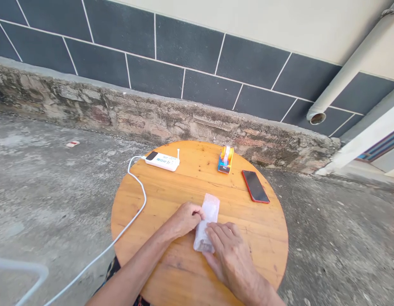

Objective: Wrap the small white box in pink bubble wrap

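A narrow, translucent whitish packet [211,208], pinkish at its far end, lies on the near middle part of the round wooden table. It looks like plastic wrap, and something greyish shows faintly at its near end; what that is I cannot make out. At the packet's left edge, my left hand [187,217] has its fingers curled in and pinches the film. From the right, my right hand [231,251] lays its fingers over the packet, its thumb by the near end, gripping it. Both hands hide part of the packet.
On the round wooden table [197,182] stand a tape dispenser [226,160] at the back and a red-edged phone [255,186] at right. A white device [162,161] at back left trails a white cable [142,191] over the table's left edge. A stone-based wall [146,119] runs behind.
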A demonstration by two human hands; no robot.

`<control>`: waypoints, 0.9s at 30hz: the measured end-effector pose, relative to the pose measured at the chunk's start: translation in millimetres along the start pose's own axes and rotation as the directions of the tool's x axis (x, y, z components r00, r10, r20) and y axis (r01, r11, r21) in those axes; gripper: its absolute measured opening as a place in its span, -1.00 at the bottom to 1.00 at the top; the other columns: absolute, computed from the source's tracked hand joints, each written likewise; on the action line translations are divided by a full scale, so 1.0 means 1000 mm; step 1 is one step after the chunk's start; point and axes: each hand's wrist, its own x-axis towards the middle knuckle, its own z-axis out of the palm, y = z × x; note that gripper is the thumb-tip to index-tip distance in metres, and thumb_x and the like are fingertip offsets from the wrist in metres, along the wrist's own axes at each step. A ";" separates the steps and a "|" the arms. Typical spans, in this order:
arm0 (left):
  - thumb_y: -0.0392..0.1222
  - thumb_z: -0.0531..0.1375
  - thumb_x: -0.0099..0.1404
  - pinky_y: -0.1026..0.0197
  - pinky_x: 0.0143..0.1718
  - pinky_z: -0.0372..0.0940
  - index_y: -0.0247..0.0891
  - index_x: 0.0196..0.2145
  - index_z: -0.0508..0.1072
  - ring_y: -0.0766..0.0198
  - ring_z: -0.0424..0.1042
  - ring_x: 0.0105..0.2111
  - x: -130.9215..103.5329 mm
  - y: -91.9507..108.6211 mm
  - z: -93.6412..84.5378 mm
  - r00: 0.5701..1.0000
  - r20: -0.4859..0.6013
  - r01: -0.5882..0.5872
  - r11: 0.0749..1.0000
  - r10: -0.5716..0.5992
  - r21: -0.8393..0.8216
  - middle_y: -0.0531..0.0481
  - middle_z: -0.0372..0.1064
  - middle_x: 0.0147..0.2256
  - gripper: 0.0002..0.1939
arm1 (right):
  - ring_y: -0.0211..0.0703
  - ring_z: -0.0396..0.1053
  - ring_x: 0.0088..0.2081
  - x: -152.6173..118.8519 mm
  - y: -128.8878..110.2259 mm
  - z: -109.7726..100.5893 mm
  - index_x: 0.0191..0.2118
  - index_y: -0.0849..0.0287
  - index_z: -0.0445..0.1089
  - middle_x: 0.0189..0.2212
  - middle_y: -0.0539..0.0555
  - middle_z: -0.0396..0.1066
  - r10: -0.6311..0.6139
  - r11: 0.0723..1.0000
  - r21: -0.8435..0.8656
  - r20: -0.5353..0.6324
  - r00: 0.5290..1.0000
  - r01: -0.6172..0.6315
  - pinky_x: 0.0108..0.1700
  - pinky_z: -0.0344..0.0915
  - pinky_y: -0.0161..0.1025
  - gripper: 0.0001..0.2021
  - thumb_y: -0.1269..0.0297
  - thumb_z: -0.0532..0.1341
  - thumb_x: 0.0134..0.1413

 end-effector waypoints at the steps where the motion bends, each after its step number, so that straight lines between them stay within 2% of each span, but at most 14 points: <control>1: -0.41 -0.02 0.01 0.34 -0.53 0.14 -0.29 -0.52 0.46 0.33 0.31 -0.55 -0.001 0.001 -0.002 1.000 0.014 -0.012 1.000 0.012 0.023 0.08 0.34 -0.55 -0.74 | 0.04 0.35 -0.13 0.000 0.000 0.000 -0.10 0.19 0.26 -0.13 0.18 0.39 -0.001 1.000 0.007 -0.002 1.000 0.001 -0.07 0.23 0.00 -0.74 0.46 0.14 0.04; 5: -0.45 0.00 0.00 0.29 -0.28 0.22 -0.25 -0.49 0.52 0.26 0.38 -0.31 -0.007 0.003 -0.005 0.998 -0.019 -0.063 0.990 0.066 0.128 0.01 0.41 -0.37 -0.69 | 0.03 0.34 -0.14 0.002 0.001 -0.001 -0.11 0.20 0.26 -0.15 0.17 0.39 0.003 1.000 0.028 -0.009 1.000 -0.003 -0.09 0.22 -0.02 -0.73 0.47 0.17 0.01; 8: -0.43 -0.02 0.07 0.26 -0.19 0.19 -0.23 -0.44 0.54 0.24 0.36 -0.25 -0.012 0.002 -0.002 0.995 -0.067 -0.063 0.977 0.078 0.201 -0.02 0.38 -0.33 -0.66 | 0.02 0.32 -0.15 0.004 0.002 -0.004 -0.10 0.20 0.26 -0.15 0.15 0.39 0.012 0.999 0.050 0.006 1.000 -0.013 -0.09 0.18 -0.03 -0.72 0.47 0.17 0.00; 12: -0.42 -0.04 0.09 0.25 -0.24 0.18 -0.21 -0.43 0.55 0.23 0.36 -0.30 -0.014 0.001 -0.001 0.997 -0.055 -0.045 0.969 0.060 0.243 0.00 0.40 -0.39 -0.63 | -0.01 0.29 -0.21 0.009 0.004 -0.009 -0.10 0.18 0.27 -0.17 0.12 0.40 0.038 0.994 0.098 0.079 0.996 -0.046 -0.13 0.14 -0.05 -0.70 0.46 0.18 -0.01; 18: -0.43 -0.02 0.00 0.32 -0.37 0.17 -0.25 -0.52 0.49 0.28 0.38 -0.39 -0.018 0.003 -0.010 0.996 0.056 -0.076 0.964 0.064 0.254 0.06 0.43 -0.46 -0.71 | -0.05 0.28 -0.25 0.021 0.012 -0.021 -0.17 0.15 0.32 -0.25 0.07 0.43 0.058 0.976 0.196 0.186 0.981 -0.094 -0.13 0.11 -0.12 -0.71 0.43 0.24 -0.11; 22: -0.40 0.01 0.04 0.31 -0.37 0.19 -0.25 -0.50 0.50 0.26 0.41 -0.37 -0.015 0.001 -0.010 0.996 0.078 -0.055 0.959 0.035 0.279 0.02 0.48 -0.40 -0.73 | -0.12 0.28 -0.29 0.034 0.022 -0.030 -0.33 0.15 0.35 -0.36 -0.01 0.42 0.080 0.950 0.261 0.323 0.943 -0.170 -0.17 0.12 -0.23 -0.80 0.42 0.26 -0.19; 25: -0.38 -0.01 0.10 0.27 -0.30 0.21 -0.25 -0.47 0.52 0.21 0.43 -0.32 -0.012 -0.001 -0.004 1.000 0.031 -0.012 0.953 0.003 0.303 -0.03 0.50 -0.36 -0.71 | -0.20 0.28 -0.36 0.045 0.034 -0.033 -0.43 0.15 0.33 -0.46 -0.08 0.39 0.059 0.916 0.336 0.432 0.900 -0.221 -0.27 0.12 -0.32 -0.87 0.39 0.28 -0.20; 27: -0.37 -0.01 0.13 0.24 -0.26 0.21 -0.25 -0.45 0.52 0.20 0.43 -0.30 -0.012 -0.002 -0.002 1.000 -0.007 0.011 0.952 -0.009 0.307 -0.05 0.50 -0.34 -0.70 | -0.26 0.27 -0.42 0.051 0.041 -0.032 -0.43 0.16 0.34 -0.49 -0.11 0.37 0.036 0.885 0.390 0.488 0.872 -0.255 -0.36 0.10 -0.37 -0.87 0.38 0.29 -0.20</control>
